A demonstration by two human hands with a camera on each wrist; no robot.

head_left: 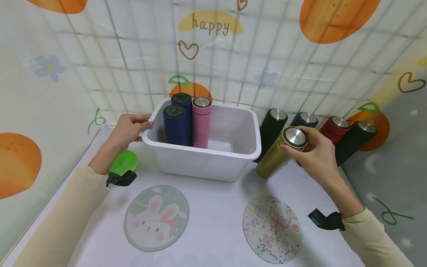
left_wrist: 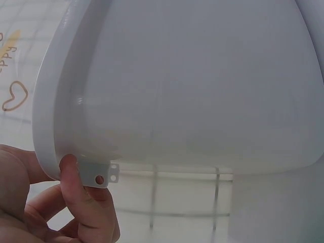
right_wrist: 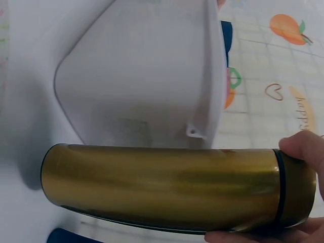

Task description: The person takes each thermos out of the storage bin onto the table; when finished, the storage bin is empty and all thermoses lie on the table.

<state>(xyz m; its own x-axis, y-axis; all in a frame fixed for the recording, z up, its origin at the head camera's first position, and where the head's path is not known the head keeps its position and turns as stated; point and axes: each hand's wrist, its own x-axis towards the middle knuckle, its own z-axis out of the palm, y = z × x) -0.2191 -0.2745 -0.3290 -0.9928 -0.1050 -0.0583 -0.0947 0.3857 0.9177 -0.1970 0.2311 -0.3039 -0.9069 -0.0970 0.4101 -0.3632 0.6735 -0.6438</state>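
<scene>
I have the gold flask [head_left: 274, 158] pinched by its cap [head_left: 295, 136] in the right hand [head_left: 317, 149], tilted beside the white bin [head_left: 200, 165]. Left hand [head_left: 128, 127] pinches the rim [head_left: 230, 155] — I'd brace there, lift flask base over wall-height

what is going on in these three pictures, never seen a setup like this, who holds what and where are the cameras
No robot here: a person works with two bare hands. The wide picture comes from a camera worn on the head; the two closer ones come from each wrist.

The left hand grips the rim of a white rectangular plastic tub holding two dark blue cylindrical bottles and a pink cylindrical bottle. The right hand holds a gold metallic cylindrical bottle near its top.

On the white tabletop lie a round rabbit mat and a round butterfly mat. A bright green rounded object is partly hidden by the left arm. More bottles stand near the right hand.
</scene>
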